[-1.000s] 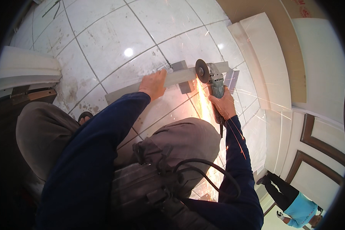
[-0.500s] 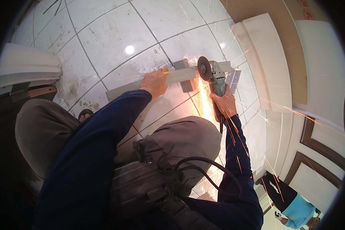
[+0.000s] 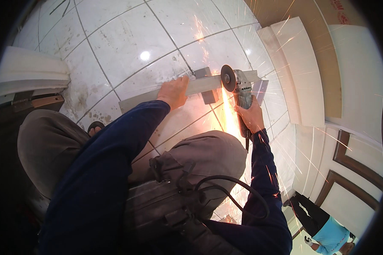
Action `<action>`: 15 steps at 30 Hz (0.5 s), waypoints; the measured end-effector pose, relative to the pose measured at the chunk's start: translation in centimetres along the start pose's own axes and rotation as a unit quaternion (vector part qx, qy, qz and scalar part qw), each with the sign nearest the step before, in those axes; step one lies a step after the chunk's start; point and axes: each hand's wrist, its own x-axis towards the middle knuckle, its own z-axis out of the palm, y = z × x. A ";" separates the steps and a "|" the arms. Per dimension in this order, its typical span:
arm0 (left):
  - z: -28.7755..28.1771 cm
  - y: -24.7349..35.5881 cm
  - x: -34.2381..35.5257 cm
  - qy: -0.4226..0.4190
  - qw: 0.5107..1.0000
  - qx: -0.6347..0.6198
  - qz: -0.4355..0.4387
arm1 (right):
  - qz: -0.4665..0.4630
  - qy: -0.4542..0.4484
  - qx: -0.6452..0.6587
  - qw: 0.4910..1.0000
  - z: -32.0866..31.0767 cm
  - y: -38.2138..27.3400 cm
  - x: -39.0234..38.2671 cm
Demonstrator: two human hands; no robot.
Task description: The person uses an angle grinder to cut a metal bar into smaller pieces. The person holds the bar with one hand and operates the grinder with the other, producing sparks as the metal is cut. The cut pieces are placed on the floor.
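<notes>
My right hand (image 3: 252, 115) is wrapped round the body of an angle grinder (image 3: 244, 95), its dark disc upright against a long grey metal bar (image 3: 204, 83). A bright stream of sparks pours from the contact back toward my right knee and forearm. Farther left along the bar, my left hand (image 3: 173, 92) grips it from above, fingers closed over its far edge. Under the bar, near the disc, lies a short grey metal piece (image 3: 209, 97) set crosswise. Another metal piece (image 3: 259, 88) supports or lies beside the bar's right end; contact there is unclear.
White floor tiles (image 3: 119, 46) surround the work. Pale curved panels (image 3: 291, 59) and a brown board (image 3: 334, 76) stand at the right. A person in a blue shirt (image 3: 331, 233) is at lower right. A black cable (image 3: 238, 182) loops over my lap.
The grinder disc has shifted very slightly down and right along with the bar. Sparks now also fly up beyond the bar. Both hands keep their grip.
</notes>
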 end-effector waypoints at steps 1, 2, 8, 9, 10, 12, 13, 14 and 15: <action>0.1 -0.1 0.0 -0.001 1.000 0.003 -0.002 | -0.004 0.007 -0.022 1.000 0.0 -0.1 -0.2; 0.2 -0.1 0.1 -0.003 1.000 0.006 -0.004 | 0.000 -0.002 -0.014 1.000 -0.2 -0.3 -0.4; 0.2 -0.1 0.1 0.014 1.000 0.002 0.003 | 0.035 -0.021 -0.017 0.999 -0.6 -0.2 -1.3; 0.3 -0.1 0.1 0.019 1.000 0.002 0.005 | 0.034 -0.023 -0.008 0.999 -0.6 -0.2 -1.5; 0.3 -0.1 0.0 0.024 1.000 0.002 0.006 | 0.033 -0.025 0.002 0.999 -0.5 -0.3 -1.5; 0.4 -0.2 0.0 0.025 1.000 0.004 0.005 | 0.015 -0.009 0.012 1.000 -0.3 -0.3 -1.4; 0.4 -0.2 0.1 0.021 1.000 0.005 0.004 | 0.007 -0.001 0.017 1.000 -0.2 -0.3 -1.5; 0.4 -0.1 0.1 0.016 1.000 0.007 0.003 | 0.007 -0.003 0.022 1.000 -0.2 -0.2 -1.3; 0.5 -0.2 0.1 0.019 1.000 0.007 0.004 | 0.006 -0.005 0.027 1.000 -0.3 -0.3 -1.0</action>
